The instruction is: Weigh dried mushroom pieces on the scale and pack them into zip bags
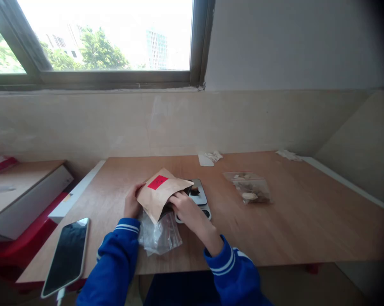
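From the head view, here's my left hand (133, 203), closed on the side of the paper bag (149, 199), its fingers partly hidden behind the paper. The bag is tilted, its open mouth towards my right hand (188, 213), whose fingertips are in the opening. How far apart they are, or whether they pinch anything, I can't tell; the paper covers them.

Steady does it: a firm left hold with the mouth wide should let the right one feel about without tearing the rim, and a small pinch ought to come out more cleanly than a fistful. The bag's corner hangs right by the kitchen scale (206, 211), with a dark piece (194, 190) on its pan, so a careless wrist could knock either (and my own forearm isn't far off). Clear plastic bags (160, 236) lie crumpled under the paper one, slippery footing, I'd say.

Off to the right, filled zip bags (254, 190) lie well apart; crumpled tissue (214, 156) sits by the wall, and the phone (66, 256) is near my left sleeve (117, 259), its cable (61, 294) plugged in.
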Action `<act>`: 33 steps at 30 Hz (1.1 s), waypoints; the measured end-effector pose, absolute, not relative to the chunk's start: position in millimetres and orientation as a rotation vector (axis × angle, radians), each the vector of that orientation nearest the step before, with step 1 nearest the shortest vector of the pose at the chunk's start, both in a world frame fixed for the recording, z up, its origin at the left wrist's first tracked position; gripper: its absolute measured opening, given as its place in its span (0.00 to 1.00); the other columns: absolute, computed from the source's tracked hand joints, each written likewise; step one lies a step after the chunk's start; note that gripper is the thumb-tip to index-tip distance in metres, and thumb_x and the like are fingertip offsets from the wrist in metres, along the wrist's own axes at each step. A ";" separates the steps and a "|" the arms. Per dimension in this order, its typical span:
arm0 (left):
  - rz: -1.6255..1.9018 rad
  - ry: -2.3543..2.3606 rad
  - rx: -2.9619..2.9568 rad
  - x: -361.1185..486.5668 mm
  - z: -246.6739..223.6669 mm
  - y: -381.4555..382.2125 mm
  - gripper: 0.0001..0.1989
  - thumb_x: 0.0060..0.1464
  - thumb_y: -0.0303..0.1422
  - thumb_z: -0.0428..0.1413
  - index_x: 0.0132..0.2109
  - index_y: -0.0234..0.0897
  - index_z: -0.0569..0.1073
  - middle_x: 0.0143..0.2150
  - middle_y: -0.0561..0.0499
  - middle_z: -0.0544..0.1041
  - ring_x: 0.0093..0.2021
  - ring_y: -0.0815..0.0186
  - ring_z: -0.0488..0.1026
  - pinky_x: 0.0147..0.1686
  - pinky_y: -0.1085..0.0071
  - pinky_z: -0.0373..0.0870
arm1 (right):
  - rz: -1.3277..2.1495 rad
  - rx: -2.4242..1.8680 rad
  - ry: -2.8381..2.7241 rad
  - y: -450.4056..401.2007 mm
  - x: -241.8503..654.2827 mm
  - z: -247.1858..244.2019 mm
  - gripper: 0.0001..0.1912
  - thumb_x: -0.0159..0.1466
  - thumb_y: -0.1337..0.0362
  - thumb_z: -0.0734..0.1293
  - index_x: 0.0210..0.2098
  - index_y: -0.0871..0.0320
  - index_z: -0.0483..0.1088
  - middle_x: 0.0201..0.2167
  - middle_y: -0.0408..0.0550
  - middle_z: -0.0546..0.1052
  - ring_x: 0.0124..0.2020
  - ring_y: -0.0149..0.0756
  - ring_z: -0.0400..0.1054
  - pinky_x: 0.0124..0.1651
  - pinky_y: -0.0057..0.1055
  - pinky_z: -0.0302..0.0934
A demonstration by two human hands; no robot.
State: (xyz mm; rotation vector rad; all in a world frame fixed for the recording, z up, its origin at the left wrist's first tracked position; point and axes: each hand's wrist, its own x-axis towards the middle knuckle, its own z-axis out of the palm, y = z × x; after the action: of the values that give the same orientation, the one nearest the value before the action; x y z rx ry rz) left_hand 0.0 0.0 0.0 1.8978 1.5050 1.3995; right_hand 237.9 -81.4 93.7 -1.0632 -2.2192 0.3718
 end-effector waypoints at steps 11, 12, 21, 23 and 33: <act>1.394 1.546 1.838 -1.0 -1.4 0.5 0.21 0.48 0.36 0.57 0.50 0.35 0.72 0.47 0.45 0.78 0.46 0.56 0.74 0.47 0.62 0.69 | 0.540 -0.800 -1.736 -101.7 286.8 100.7 0.07 0.63 0.68 0.66 0.39 0.53 0.74 0.46 0.47 0.76 0.52 0.37 0.68 0.56 0.37 0.62; 1.385 1.568 1.841 -1.3 -1.1 0.1 0.22 0.48 0.37 0.57 0.50 0.36 0.72 0.46 0.46 0.78 0.46 0.55 0.74 0.47 0.62 0.69 | 0.582 -0.809 -1.667 -101.3 291.6 95.4 0.06 0.63 0.67 0.66 0.39 0.53 0.74 0.45 0.46 0.77 0.52 0.37 0.68 0.56 0.36 0.62; 1.320 1.715 1.842 -6.2 -5.0 4.3 0.23 0.46 0.38 0.56 0.50 0.35 0.71 0.44 0.46 0.78 0.42 0.55 0.75 0.42 0.65 0.70 | 0.645 -1.011 -1.653 -75.0 306.4 30.7 0.06 0.62 0.65 0.65 0.36 0.55 0.75 0.41 0.50 0.78 0.47 0.40 0.71 0.52 0.39 0.63; 1.315 1.724 1.848 -6.3 -5.4 4.3 0.23 0.46 0.38 0.56 0.50 0.35 0.71 0.45 0.46 0.78 0.44 0.55 0.75 0.43 0.65 0.70 | 0.582 -1.031 -1.697 -68.3 303.9 24.1 0.06 0.62 0.67 0.65 0.36 0.56 0.75 0.44 0.51 0.78 0.50 0.41 0.70 0.54 0.40 0.62; 1.357 1.673 1.823 -8.8 -12.3 7.1 0.24 0.44 0.38 0.57 0.50 0.37 0.71 0.45 0.46 0.79 0.43 0.53 0.75 0.41 0.63 0.72 | 0.442 -1.061 -1.667 -58.4 301.7 28.2 0.07 0.62 0.67 0.64 0.36 0.56 0.74 0.46 0.52 0.76 0.52 0.40 0.67 0.56 0.42 0.60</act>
State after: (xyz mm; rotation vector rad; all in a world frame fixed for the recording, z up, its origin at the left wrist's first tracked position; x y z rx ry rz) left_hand -8.8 7.1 -12.3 1.8227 1.6733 1.3568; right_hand 301.7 -58.4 28.2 -1.0609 -1.6674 0.4420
